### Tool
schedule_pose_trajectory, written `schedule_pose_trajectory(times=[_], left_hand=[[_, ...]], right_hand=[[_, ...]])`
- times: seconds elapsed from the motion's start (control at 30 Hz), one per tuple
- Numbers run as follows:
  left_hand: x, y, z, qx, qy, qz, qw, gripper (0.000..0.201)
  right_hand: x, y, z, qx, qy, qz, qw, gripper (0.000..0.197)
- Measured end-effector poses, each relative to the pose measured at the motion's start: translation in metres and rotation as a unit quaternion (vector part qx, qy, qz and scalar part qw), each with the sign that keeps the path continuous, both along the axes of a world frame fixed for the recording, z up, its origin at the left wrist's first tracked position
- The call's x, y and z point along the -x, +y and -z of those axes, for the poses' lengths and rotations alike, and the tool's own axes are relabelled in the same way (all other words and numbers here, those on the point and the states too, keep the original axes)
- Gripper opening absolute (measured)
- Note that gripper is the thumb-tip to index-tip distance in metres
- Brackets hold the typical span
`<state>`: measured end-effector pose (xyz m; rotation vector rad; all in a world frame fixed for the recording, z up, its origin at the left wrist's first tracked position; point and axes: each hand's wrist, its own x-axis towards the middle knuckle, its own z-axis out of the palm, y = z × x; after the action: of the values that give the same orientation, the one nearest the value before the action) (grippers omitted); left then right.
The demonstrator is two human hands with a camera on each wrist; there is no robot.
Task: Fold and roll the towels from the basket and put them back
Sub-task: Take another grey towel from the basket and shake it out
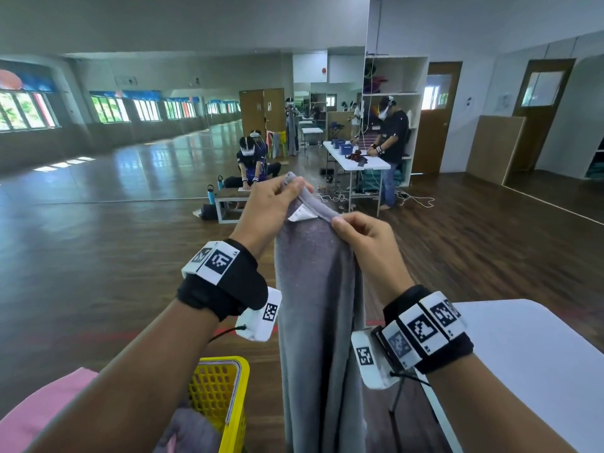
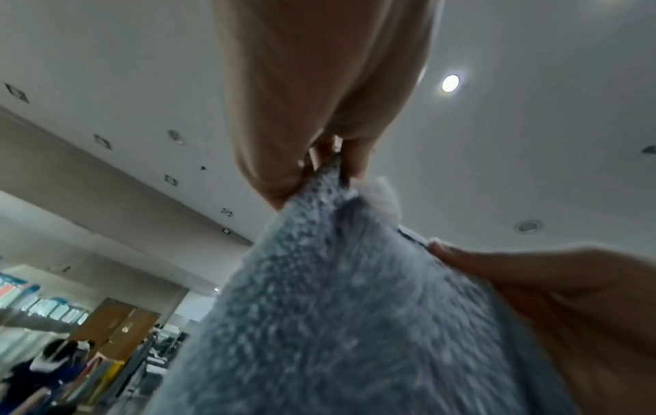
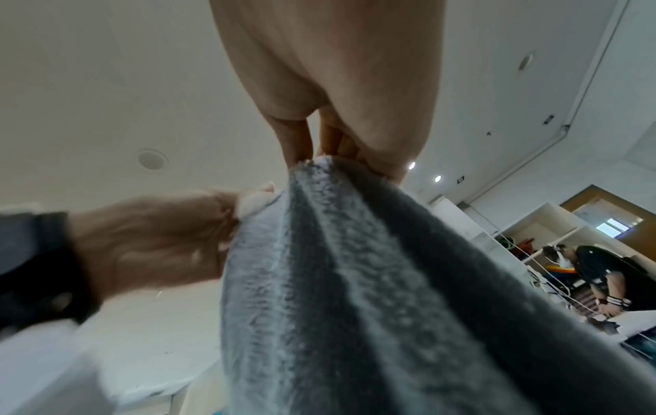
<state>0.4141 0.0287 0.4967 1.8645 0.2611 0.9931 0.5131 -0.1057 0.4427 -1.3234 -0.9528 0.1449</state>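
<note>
A grey towel [image 1: 317,305] hangs straight down in front of me, held up by its top edge, with a white label [image 1: 302,214] showing near the top. My left hand [image 1: 281,194] pinches the upper left corner, and my right hand [image 1: 346,223] pinches the top edge a little lower and to the right. The left wrist view shows the towel [image 2: 337,309] pinched between thumb and fingers of the left hand [image 2: 325,168]. From the right wrist, the towel [image 3: 355,280] hangs in folds from the right hand [image 3: 319,160]. A yellow basket [image 1: 222,397] stands below, with a grey towel [image 1: 192,433] in it.
A white table [image 1: 529,371] lies at the lower right. Something pink [image 1: 42,410] sits at the lower left. Wooden floor stretches ahead. Other people work at a low bench [image 1: 228,199] and at a white table [image 1: 356,158] farther off.
</note>
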Motion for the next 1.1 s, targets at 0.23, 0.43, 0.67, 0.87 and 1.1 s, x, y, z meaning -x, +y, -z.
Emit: schedule_pose_trajectory(times=[0.23,0.43,0.67,0.87,1.1], left_hand=[[0.005,-0.015,0.017,-0.053,0.138,0.089,0.985,0.033],[0.003,0.001,0.020,0.034,0.042,0.020,0.998,0.029],[0.008,-0.017,0.037,0.045,0.074,0.109,0.990,0.035],[0.005,-0.012,0.039,0.142,0.042,0.119,0.982,0.027],[0.008,-0.006,0.029,0.100,0.035,0.083,0.991,0.026]], right_hand=[[-0.007,-0.001,-0.009,-0.020,-0.011,-0.011,1.000,0.011],[-0.004,-0.010,0.018,0.002,0.006,-0.037,0.999,0.016],[-0.013,-0.004,0.011,-0.022,-0.002,-0.031,0.999,0.012],[-0.011,-0.009,0.028,-0.018,0.025,-0.054,0.998,0.011],[-0.020,-0.008,0.033,0.043,0.011,-0.072,0.996,0.009]])
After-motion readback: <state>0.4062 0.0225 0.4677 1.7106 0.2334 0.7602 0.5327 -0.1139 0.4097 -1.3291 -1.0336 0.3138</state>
